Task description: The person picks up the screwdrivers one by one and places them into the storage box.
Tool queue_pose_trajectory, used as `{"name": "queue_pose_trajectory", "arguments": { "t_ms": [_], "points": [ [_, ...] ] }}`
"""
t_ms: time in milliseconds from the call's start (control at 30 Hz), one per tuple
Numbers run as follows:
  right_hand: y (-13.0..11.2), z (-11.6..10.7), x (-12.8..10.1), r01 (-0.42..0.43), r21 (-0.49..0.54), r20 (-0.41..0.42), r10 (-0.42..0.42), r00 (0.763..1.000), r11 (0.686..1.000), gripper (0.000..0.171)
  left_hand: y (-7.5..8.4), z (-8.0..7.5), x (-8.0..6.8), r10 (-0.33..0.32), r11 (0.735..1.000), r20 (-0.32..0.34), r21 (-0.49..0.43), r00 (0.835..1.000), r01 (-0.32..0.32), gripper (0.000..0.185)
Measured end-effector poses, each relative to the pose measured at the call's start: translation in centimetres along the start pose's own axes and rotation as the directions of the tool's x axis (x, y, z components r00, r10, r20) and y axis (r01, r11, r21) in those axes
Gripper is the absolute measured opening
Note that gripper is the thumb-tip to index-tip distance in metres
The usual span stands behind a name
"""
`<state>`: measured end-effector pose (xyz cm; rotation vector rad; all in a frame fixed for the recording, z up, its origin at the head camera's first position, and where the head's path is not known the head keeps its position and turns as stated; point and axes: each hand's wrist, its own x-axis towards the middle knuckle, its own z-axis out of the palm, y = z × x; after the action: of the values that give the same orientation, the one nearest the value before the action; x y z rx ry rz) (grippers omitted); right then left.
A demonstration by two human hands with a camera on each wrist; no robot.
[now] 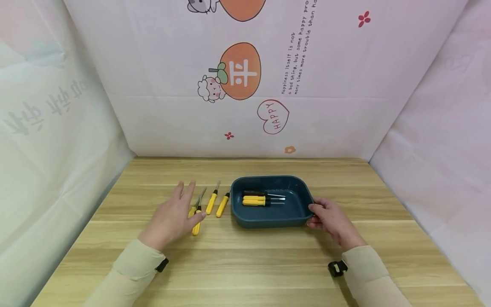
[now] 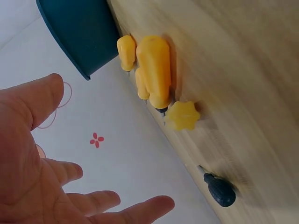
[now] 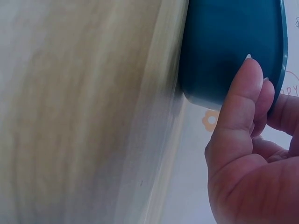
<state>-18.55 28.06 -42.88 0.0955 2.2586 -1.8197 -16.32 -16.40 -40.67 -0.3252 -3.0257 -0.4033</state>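
Observation:
A dark blue tray (image 1: 293, 215) sits mid-table with a few yellow-and-black-handled screwdrivers (image 1: 255, 199) lying side by side in it. My right hand (image 1: 312, 215) grips the tray's right rim, and the right wrist view shows the thumb (image 3: 240, 102) pressed on the tray's outer wall (image 3: 224, 46). Left of the tray, more yellow-handled screwdrivers (image 1: 222, 205) lie on the wood. My left hand (image 1: 189, 200) is open with its fingers spread just above them, and it partly hides the leftmost ones. In the left wrist view, yellow handles (image 2: 154, 70) lie beyond the open fingers (image 2: 140, 210).
The wooden table (image 1: 245, 264) is walled by white printed sheeting at the back (image 1: 245, 106) and on both sides. Bare wood lies in front of the tray and behind it. A dark tool end (image 2: 219, 190) shows on the wood in the left wrist view.

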Motion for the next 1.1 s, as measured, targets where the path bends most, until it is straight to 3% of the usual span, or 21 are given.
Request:
{"name": "queue_pose_trajectory", "arguments": {
  "t_ms": [467, 767, 1100],
  "points": [
    [0.1, -0.2, 0.1, -0.006, -0.01, -0.005, 0.006, 1.0, 1.0, 0.049, 0.4, 1.1, -0.9, 0.005, 0.997, -0.058, 0.078, 0.998, -0.001, 0.093],
    [0.1, -0.2, 0.2, -0.01, -0.005, -0.006, 0.01, 1.0, 1.0, 0.048, 0.8, 1.8, -1.3, -0.018, 0.989, -0.059, 0.144, 0.998, 0.026, 0.089],
    [0.0, -0.2, 0.2, -0.007, -0.003, -0.005, 0.007, 1.0, 1.0, 0.048, 1.2, 2.3, -1.5, -0.021, 0.986, -0.127, 0.164, 0.992, 0.041, 0.081]
  ]
}}
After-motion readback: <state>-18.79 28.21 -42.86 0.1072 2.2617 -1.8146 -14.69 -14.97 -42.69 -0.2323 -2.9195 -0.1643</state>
